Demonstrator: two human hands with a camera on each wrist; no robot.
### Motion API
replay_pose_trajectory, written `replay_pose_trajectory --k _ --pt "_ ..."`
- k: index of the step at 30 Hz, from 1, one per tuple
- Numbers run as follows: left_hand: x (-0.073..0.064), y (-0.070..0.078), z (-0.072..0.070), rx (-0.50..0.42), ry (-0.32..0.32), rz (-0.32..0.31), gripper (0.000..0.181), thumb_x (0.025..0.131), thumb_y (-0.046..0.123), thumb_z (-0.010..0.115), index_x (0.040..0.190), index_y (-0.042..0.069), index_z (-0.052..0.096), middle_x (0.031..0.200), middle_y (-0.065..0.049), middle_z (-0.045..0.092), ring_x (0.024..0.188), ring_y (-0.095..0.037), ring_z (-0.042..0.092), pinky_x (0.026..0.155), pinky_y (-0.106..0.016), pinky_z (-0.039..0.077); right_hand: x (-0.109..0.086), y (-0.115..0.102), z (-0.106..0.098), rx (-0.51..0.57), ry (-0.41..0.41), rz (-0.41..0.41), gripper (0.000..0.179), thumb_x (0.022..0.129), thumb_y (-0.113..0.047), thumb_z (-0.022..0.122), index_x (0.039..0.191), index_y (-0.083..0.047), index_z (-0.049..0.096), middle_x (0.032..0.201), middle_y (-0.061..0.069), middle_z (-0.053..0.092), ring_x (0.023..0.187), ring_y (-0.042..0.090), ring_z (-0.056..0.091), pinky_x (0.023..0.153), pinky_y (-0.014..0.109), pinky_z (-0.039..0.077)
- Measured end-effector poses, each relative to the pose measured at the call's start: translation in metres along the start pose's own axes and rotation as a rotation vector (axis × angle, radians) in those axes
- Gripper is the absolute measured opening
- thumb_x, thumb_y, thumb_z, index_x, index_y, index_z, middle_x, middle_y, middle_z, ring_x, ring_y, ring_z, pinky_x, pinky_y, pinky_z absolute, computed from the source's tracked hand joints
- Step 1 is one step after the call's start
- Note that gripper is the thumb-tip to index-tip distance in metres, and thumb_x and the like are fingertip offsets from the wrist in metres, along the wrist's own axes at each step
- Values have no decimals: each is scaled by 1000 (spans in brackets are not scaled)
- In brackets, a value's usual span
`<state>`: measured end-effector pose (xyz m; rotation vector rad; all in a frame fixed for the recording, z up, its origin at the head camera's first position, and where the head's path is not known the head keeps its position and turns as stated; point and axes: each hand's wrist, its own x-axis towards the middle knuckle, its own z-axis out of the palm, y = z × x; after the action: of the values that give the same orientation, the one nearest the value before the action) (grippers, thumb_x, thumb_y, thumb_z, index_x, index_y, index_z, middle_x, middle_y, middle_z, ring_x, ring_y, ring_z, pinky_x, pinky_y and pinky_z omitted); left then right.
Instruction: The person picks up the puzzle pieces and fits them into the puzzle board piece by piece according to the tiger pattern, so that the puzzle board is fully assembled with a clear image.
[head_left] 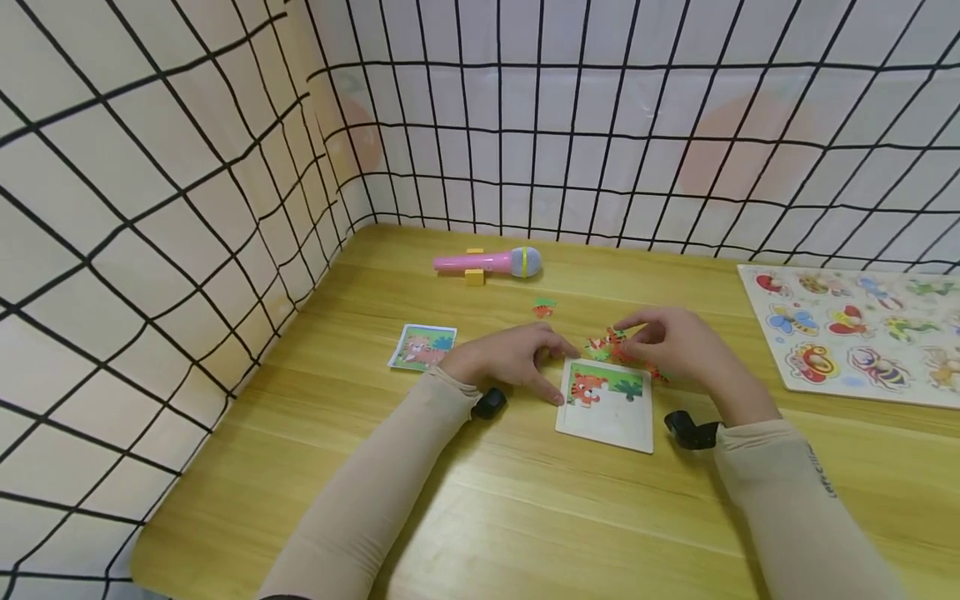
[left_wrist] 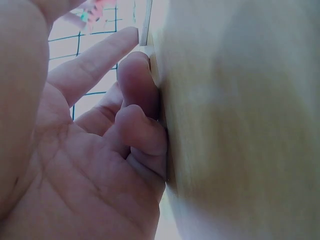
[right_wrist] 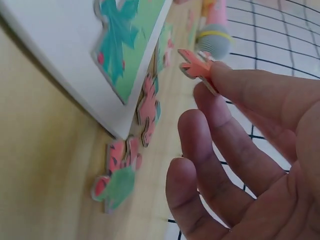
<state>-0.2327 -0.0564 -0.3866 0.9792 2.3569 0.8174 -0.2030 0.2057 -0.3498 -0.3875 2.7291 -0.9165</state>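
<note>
Risk: puzzle pc (right_wrist: 197, 67) could slip or twist — small edge pinch the likely cause; R hand (head_left: 675, 337) may also nudge loose pcs (right_wrist: 120, 175) crowding board's (head_left: 600, 421) far edge. R: thumb + index pinch pc just beyond board, other fingers apart. L hand (head_left: 517, 358): relaxed, thumb/index spread at board's near-L corner region — contact prob., poor view.

I'm in what looks like a children's play corner, though I can't tell whose: black grid mesh (head_left: 500, 131) over pale sheeting (head_left: 558, 100) encloses my wood-grain counter (head_left: 465, 500), which carries a tiger jigsaw (head_left: 607, 423), an insect picture board (head_left: 876, 343) and a pink toy microphone (head_left: 487, 263).
</note>
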Motion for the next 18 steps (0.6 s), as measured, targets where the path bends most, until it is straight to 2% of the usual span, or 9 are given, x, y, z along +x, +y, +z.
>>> replay_pose_trajectory --k 4,7,11,15,18 --pt "0 2 1 -13 -6 6 69 77 35 90 137 15 63 115 3 53 99 -13 47 87 -24 41 -12 4 3 46 -1 32 32 96 -23 70 124 -6 69 102 10 71 84 24 62 65 36 49" --pt "-1 2 1 -18 -3 2 69 77 34 90 137 15 62 115 2 53 99 -13 47 86 -24 41 -16 4 5 87 -29 14 30 94 -22 73 119 -4 70 96 7 72 78 22 63 62 34 50" --pt "-2 -1 0 -22 2 -2 69 76 33 91 137 15 63 115 2 53 97 -13 47 85 -24 42 -19 2 5 164 -111 -10 31 92 -22 76 115 -2 70 94 5 73 82 21 66 66 35 51" --pt "-2 -1 0 -19 -2 6 69 77 34 90 137 15 62 115 2 54 99 -14 48 87 -24 41 -21 -2 4 212 -186 -18 37 91 -22 78 120 -2 67 95 6 74 83 21 68 74 37 50" --pt "-1 -1 0 -13 0 12 69 77 34 90 138 14 62 115 2 54 101 -14 48 88 -24 41 -21 -3 6 219 -231 -32 42 89 -21 79 124 -1 66 93 6 74 81 21 68 74 37 52"
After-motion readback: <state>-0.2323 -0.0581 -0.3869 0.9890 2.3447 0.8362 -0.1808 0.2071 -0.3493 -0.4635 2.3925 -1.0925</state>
